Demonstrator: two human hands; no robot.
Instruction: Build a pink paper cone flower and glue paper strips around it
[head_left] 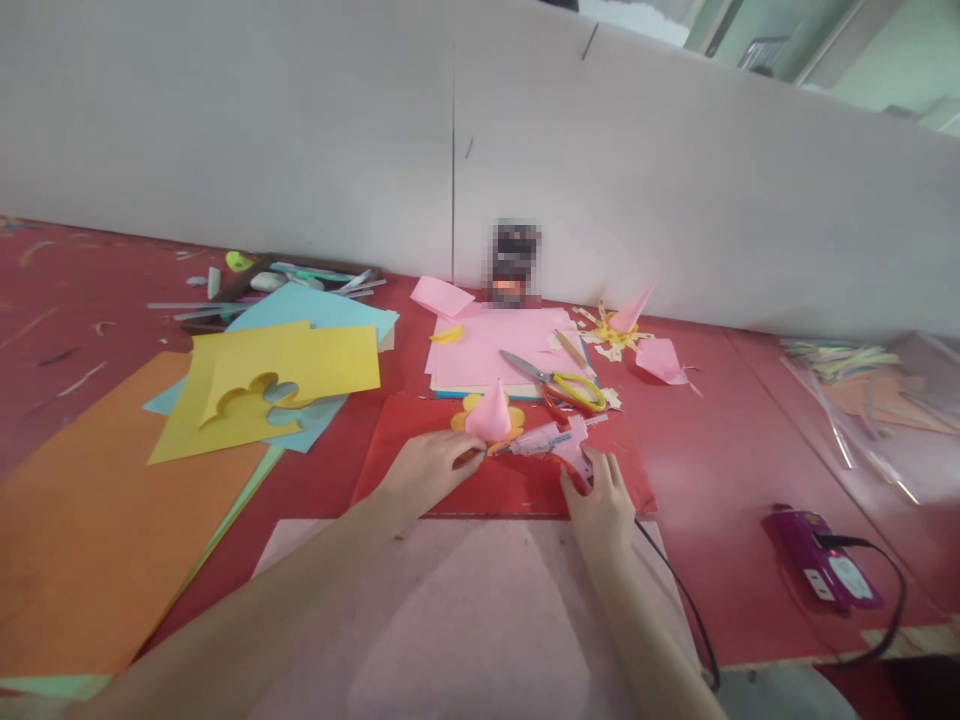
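Head view: the pink cone [489, 415] stands on the yellow flower [516, 418], around twelve o'clock on the red board [495, 496]. Your right hand [606, 500] is wrapped around the glue gun [540, 439], its nozzle [504, 451] toward nine; your left hand [431, 468] sits at the flower's seven o'clock, its pinch unclear. Steady the petals lightly, clear of the likely hot nozzle, and squeeze gently.

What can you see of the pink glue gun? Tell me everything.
The glue gun is pink and looks plastic, with a narrow nozzle, a long body and a handle in the right hand. It is held sideways over the red board, nozzle pointing left toward the base of the pink cone, near the left hand; whether it touches there is unclear. A pale stick protrudes from its rear.
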